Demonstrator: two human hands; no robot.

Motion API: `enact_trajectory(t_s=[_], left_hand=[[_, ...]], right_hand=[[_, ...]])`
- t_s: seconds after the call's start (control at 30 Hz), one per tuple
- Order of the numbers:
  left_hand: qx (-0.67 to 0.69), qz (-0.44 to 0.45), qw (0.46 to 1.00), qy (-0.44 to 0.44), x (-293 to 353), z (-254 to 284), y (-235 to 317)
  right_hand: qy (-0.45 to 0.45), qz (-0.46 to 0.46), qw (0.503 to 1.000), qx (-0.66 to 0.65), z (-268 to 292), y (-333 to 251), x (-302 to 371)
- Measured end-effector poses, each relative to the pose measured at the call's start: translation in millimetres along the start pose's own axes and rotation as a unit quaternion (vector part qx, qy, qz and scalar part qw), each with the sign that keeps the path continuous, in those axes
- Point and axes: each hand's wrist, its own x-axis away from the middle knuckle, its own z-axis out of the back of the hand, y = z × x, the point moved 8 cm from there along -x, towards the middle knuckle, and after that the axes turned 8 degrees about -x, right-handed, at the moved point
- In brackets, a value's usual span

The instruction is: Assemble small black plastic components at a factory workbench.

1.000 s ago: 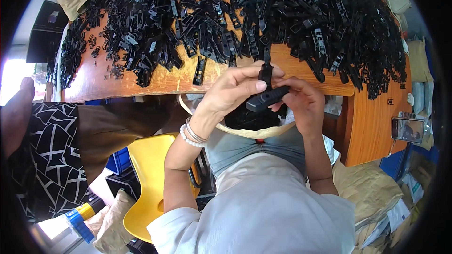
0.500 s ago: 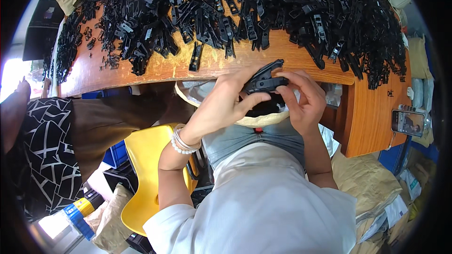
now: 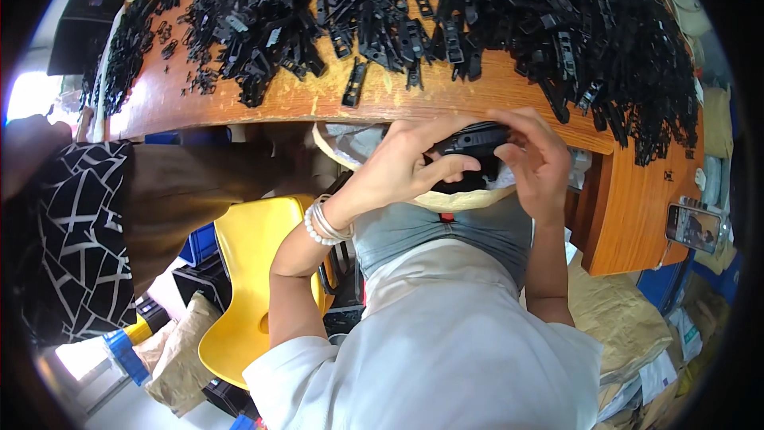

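Observation:
Between my two hands, above an open pale sack (image 3: 446,201) on my lap, is a black plastic part (image 3: 476,140), long and narrow with a hole in its side. My left hand (image 3: 418,158) grips its left end, thumb below and fingers over the top. At the other end, my right hand (image 3: 539,155) has its fingers bent over the part, thumb close to its right tip. My fingers partly hide its shape. Dark contents inside the sack are too shadowed to make out. Just beyond, on the wooden table (image 3: 278,103), lies a single black part (image 3: 355,84).
Heaps of similar black plastic parts (image 3: 382,20) cover the table's far side. A phone (image 3: 692,228) stands at the right edge. To my left are a yellow chair (image 3: 259,271) and another person's patterned clothing (image 3: 79,247). Brown paper sacks (image 3: 617,326) lie at lower right.
The black part has tipped from a raised slant to nearly level, and my right fingers have moved over its top. The whole view has shifted slightly.

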Motion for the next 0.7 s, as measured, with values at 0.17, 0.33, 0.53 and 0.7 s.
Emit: enact_trajectory(t_s=[0.17,0.33,0.53,0.7], left_hand=[[-0.102,-0.145,0.978,0.113,7,20,4],[-0.355,-0.069,0.812,0.458,35,116,-29],[-0.437,0.040,0.732,0.521,34,173,-63],[-0.457,0.021,0.727,0.512,23,196,-61]], right_hand=[[0.006,0.011,1.000,0.018,-4,3,4],[-0.009,0.012,1.000,0.013,-10,8,10],[-0.016,-0.026,1.000,-0.001,-10,18,14],[-0.015,-0.051,0.998,0.021,-6,24,18]])
